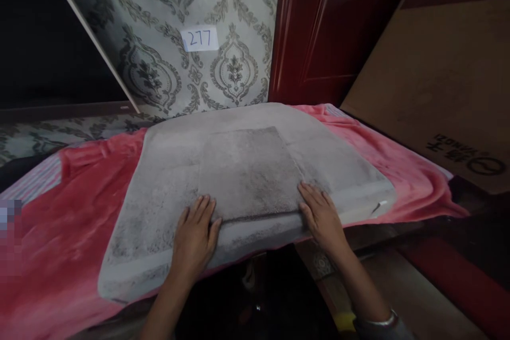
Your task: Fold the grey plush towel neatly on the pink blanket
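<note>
A folded grey towel (247, 167) with a fuzzy surface lies flat on a larger pale grey cloth (159, 154), which could be a mat or blanket. My left hand (195, 234) rests palm down at the near left corner of the folded piece, fingers stretched out. Palm down at its near right corner is my right hand (321, 212), its fingers also stretched. Neither hand grips anything; both touch the fabric. The pale cloth's near edge drops slightly over the front, and a small dark mark shows near its right corner.
Under the grey cloth spreads a red-pink blanket (87, 207). A big cardboard box (442, 69) leans at the right beside a dark red door (319, 21). A black screen (51, 37) stands at the left. A paper reading 277 (200, 39) is on the patterned wall.
</note>
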Tool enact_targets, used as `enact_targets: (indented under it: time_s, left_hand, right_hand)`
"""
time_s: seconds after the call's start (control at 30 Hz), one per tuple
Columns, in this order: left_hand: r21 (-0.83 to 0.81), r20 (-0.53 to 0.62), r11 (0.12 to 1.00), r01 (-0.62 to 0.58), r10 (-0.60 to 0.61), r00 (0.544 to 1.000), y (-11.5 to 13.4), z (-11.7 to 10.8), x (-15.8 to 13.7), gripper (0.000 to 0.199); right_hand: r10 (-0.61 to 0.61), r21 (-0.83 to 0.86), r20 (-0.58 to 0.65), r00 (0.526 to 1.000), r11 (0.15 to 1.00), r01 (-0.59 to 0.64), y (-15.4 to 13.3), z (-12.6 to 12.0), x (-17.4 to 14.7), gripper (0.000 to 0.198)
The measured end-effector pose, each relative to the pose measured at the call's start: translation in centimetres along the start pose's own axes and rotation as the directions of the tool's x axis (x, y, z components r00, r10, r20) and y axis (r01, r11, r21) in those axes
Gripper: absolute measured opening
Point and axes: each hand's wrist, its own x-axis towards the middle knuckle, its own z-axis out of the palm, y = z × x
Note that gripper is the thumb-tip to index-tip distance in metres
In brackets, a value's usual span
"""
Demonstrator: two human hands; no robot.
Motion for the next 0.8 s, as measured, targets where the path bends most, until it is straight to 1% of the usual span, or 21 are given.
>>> enact_targets:
  time_s: [0.1,0.2,0.27,0.33,0.43,0.53,0.7,0.8]
  left_hand:
    - [-0.026,-0.057,1.000,-0.002,0.000,0.998,0.2,-0.4,0.7,0.047]
    - [-0.049,-0.053,0.997,-0.065,0.062,0.997,2.3,-0.6,2.5,0.047]
    - [-0.054,-0.018,0.991,-0.125,0.124,0.992,4.3,-0.3,3.7,0.049]
    - [-0.041,0.021,0.984,-0.173,0.174,0.984,6.2,0.3,4.5,0.053]
    - [-0.001,0.059,0.980,-0.197,0.197,0.979,7.8,1.5,4.5,0.054]
    - [0.028,0.043,0.981,-0.190,0.188,0.981,7.9,2.2,3.8,0.052]
    - [0.034,-0.006,0.978,-0.206,0.206,0.979,7.4,2.5,3.1,0.051]
    - [0.029,-0.027,0.979,-0.204,0.205,0.978,7.4,2.5,3.0,0.050]
  right_hand:
    - [0.017,0.004,-0.023,1.000,1.000,-0.017,0.0,-0.8,1.1,0.052]
    - [-0.044,0.019,-0.005,0.999,0.999,0.044,-2.0,-1.0,3.7,0.051]
    - [-0.122,0.031,0.059,0.991,0.992,0.120,-3.6,-0.6,5.7,0.052]
    - [-0.180,0.023,0.152,0.972,0.984,0.179,-4.8,0.1,7.3,0.054]
    - [-0.200,-0.015,0.291,0.936,0.977,0.213,-5.2,1.2,8.5,0.056]
    - [-0.189,-0.032,0.348,0.918,0.976,0.214,-4.5,1.8,8.7,0.058]
    - [-0.163,-0.015,0.432,0.887,0.982,0.188,-3.3,1.7,9.1,0.061]
    - [-0.178,0.006,0.441,0.880,0.981,0.195,-2.8,1.7,9.3,0.063]
